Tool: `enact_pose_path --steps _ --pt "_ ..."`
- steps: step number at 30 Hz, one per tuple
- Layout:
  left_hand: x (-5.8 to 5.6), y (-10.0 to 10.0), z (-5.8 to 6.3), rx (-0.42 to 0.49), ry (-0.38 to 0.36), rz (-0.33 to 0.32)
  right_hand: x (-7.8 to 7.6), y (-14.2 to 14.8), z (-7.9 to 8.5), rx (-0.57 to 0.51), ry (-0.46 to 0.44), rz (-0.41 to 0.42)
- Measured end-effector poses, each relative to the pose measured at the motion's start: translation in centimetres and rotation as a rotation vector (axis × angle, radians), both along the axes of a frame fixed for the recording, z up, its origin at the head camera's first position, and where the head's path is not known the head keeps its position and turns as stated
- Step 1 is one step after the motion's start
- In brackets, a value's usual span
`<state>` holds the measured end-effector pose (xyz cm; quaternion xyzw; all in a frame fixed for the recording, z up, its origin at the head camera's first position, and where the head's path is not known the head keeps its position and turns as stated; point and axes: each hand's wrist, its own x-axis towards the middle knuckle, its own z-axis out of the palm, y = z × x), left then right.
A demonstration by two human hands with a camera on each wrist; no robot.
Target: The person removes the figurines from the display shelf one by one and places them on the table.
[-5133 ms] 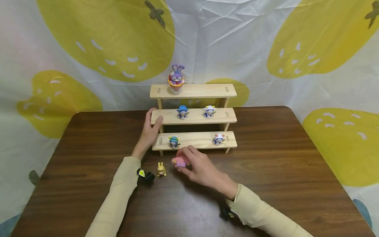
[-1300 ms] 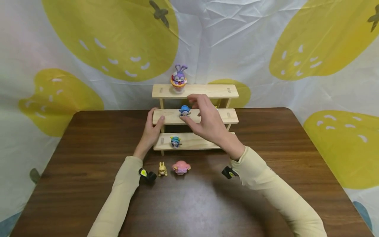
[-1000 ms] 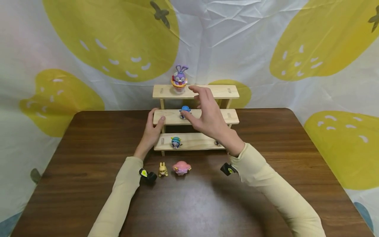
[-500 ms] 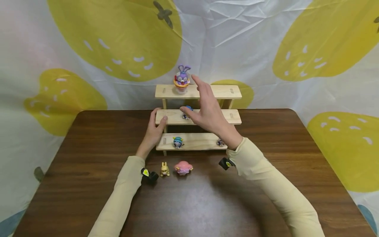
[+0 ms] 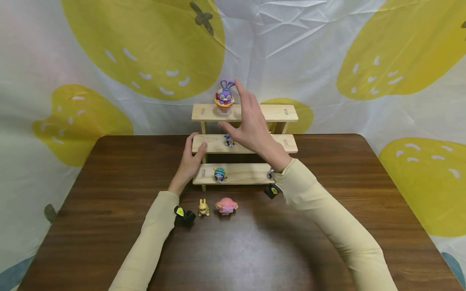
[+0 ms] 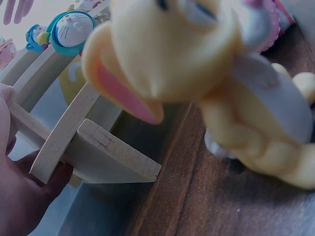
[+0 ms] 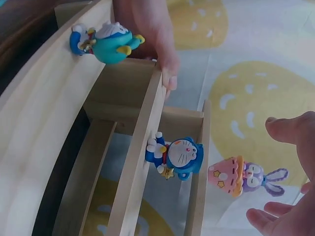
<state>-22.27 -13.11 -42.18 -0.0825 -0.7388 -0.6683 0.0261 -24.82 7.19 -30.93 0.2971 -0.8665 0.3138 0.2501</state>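
Observation:
My left hand [image 5: 190, 161] grips the left end of the middle shelf of a three-step wooden display stand [image 5: 274, 113], thumb on top. In the left wrist view, its fingers curl under the board. On the top shelf, toward the left, sits a purple rabbit figurine [image 5: 224, 98] in a pink cup. Beside it my right hand [image 5: 251, 125] is raised, thumb and fingers spread, holding nothing. The right wrist view shows the fingertips near the rabbit's ears [image 7: 275, 182], apart from them. A blue-hatted cat figurine [image 7: 182, 152] stands on the middle shelf, its hat covered by my thumb in the head view.
A teal-hatted figurine [image 5: 219, 174] and another figurine [image 5: 271, 173], partly behind my right wrist, occupy the bottom shelf. On the table [image 5: 109, 226] in front sit a yellow rabbit figurine [image 5: 203, 208] and a pink figurine [image 5: 226, 206]. A fruit-print cloth [image 5: 153, 48] hangs behind.
The right hand has let go of the pink figurine, now on the table, and risen past the middle shelf to beside the purple rabbit, fingers spreading. The left hand keeps its grip.

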Motion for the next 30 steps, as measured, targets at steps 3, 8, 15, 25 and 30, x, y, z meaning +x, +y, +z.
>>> enact_pose_path --steps 3,8,15,25,30 --pt "0.0 -0.1 -0.1 -0.005 -0.006 0.001 -0.6 -0.1 -0.1 0.0 0.013 -0.005" --pt "0.0 -0.1 -0.2 -0.01 -0.01 0.003 -1.3 -0.3 -0.1 0.006 -0.014 -0.019" --pt "0.0 -0.1 0.1 -0.013 -0.014 0.004 -2.2 -0.8 -0.1 -0.014 -0.054 -0.021" --pt "0.0 0.1 0.1 -0.029 -0.019 -0.005 -3.1 -1.3 -0.5 -0.082 -0.046 -0.015" --pt "0.2 0.2 0.2 -0.029 -0.017 0.003 -3.3 -1.4 -0.7 -0.086 -0.074 -0.045"
